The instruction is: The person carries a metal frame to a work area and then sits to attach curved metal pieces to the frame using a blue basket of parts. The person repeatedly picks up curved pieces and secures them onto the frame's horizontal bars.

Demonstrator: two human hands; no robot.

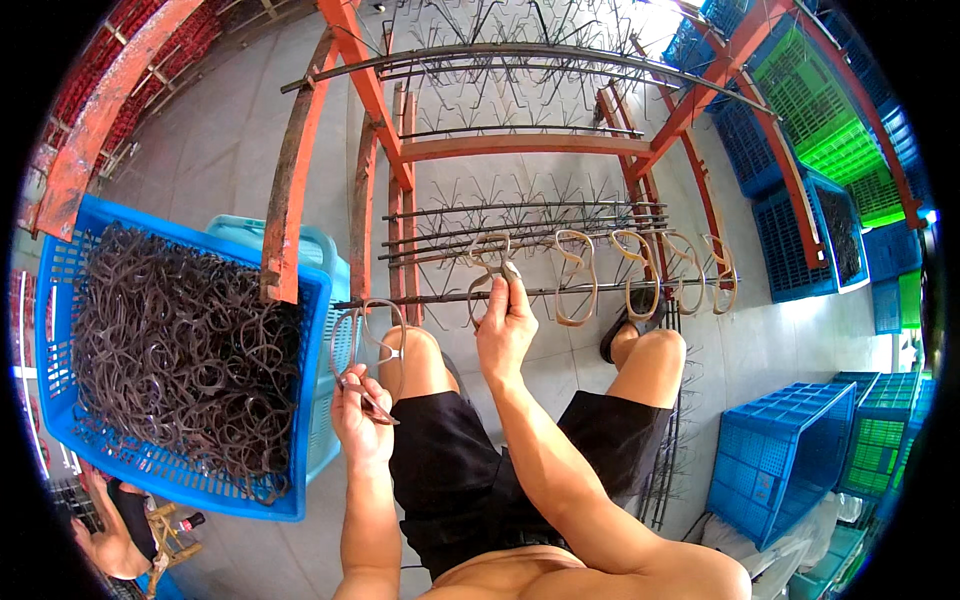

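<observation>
My left hand [362,425] is closed round one or more thin goggle-like frames. A pale, two-looped frame [402,362] rises above its fingers, and a dark brown piece [376,402] shows under the thumb. Ahead of my knees, my right hand [506,335] pinches another figure-eight frame [476,300] at a thin dark rod [430,298]. To the right, several tan figure-eight frames [575,310] hang from that rod, side by side. My right fingers partly hide where the pinched frame meets the rod.
A blue crate [318,400] at my left is heaped with dark brown frames [185,350]. An orange metal rack [520,146] bears rods with wire hooks [530,222]. Blue crates [770,450] and green crates [810,90] stand right. Another person [120,530] sits at lower left.
</observation>
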